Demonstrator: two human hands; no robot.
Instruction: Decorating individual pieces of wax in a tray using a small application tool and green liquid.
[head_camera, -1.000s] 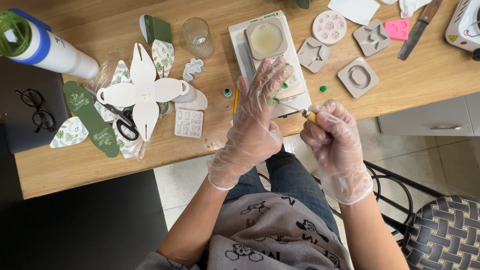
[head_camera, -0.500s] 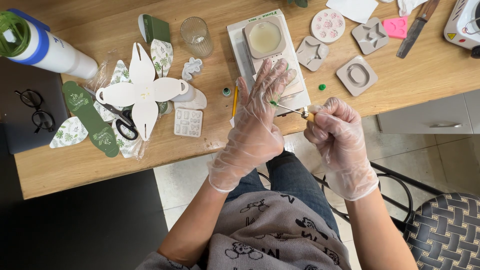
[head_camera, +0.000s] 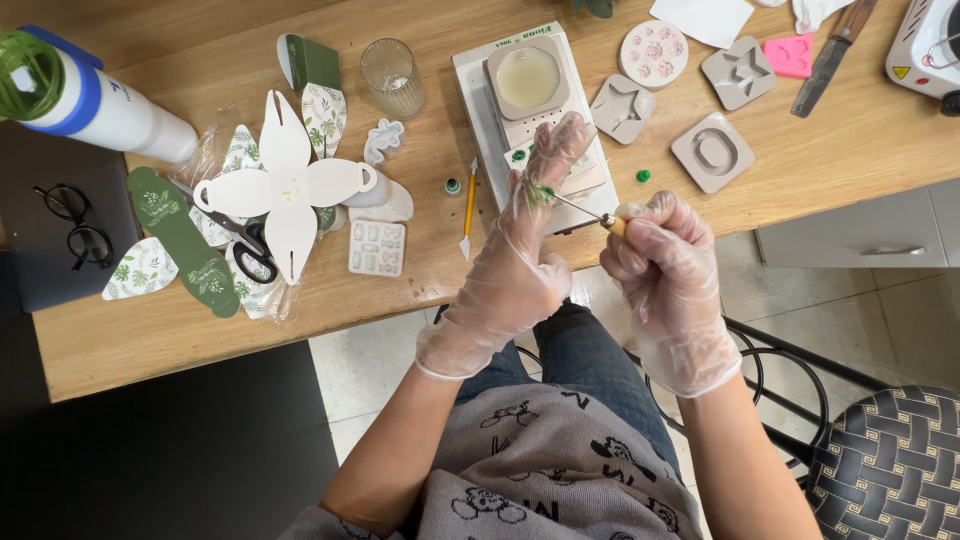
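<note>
- Wearing thin, crinkly clear plastic gloves, both hands work just off the front edge of a wooden table (head_camera: 420, 300) with a warm, even grain.
- The right hand (head_camera: 668, 270) is curled into a tight fist around the pale wooden handle of a thin metal pick (head_camera: 575, 206), whose needle-like shaft slants up and left.
- The left hand (head_camera: 520, 250) is held flat and open, fingers stretched toward the table and closed on nothing; the pick's tip touches a small green smear (head_camera: 545, 192) on the glove near the base of the fingers.
- Just beyond the left fingertips stands a white rectangular scale (head_camera: 478, 90) carrying a square grey mould (head_camera: 527, 78) filled with a smooth, pale, glossy disc.
- Beside the scale lie a slim yellow-handled tool (head_camera: 468, 205) and a small green-capped bottle (head_camera: 453, 186).
- To the right sit soft grey moulds: a star-shaped one (head_camera: 620, 108), an oval-ring one (head_camera: 712, 152), and a round pinkish one (head_camera: 652, 54) with flower reliefs.
- To the left lie a white petal-shaped card cut-out (head_camera: 285, 185), black scissors (head_camera: 250, 250), leaf-printed card pieces (head_camera: 140, 270), a ribbed drinking glass (head_camera: 390, 75) and a small clear tray mould (head_camera: 377, 248).
</note>
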